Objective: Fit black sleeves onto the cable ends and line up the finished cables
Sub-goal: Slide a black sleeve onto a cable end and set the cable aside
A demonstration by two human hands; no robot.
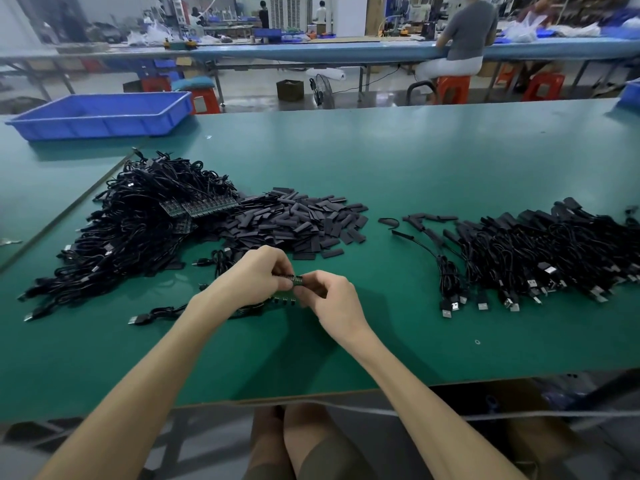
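Fingers (277, 263) of the left hand (252, 277) and right hand (332, 296) are curled, pinching a small green cable end (296, 280) between them, above the green table (381, 341). Black sleeves (298, 223) are heaped just behind. A sleeve is best slid on squarely, with the end held straight. Finished cables (540, 258) lie to the right.

My left hand (258, 271) and right hand (329, 294) pinch a board strip (297, 279). Fingers cover most of it, so I can't read either end. A cable (162, 311) runs under my left wrist, its far end hidden. The finished-cable pile (540, 251) is cut off at the right edge. The blue bin (628, 95) there is mostly out of frame. A speck (477, 342) on the table (415, 161) is too small to identify. The far benches (311, 50) are blurred.
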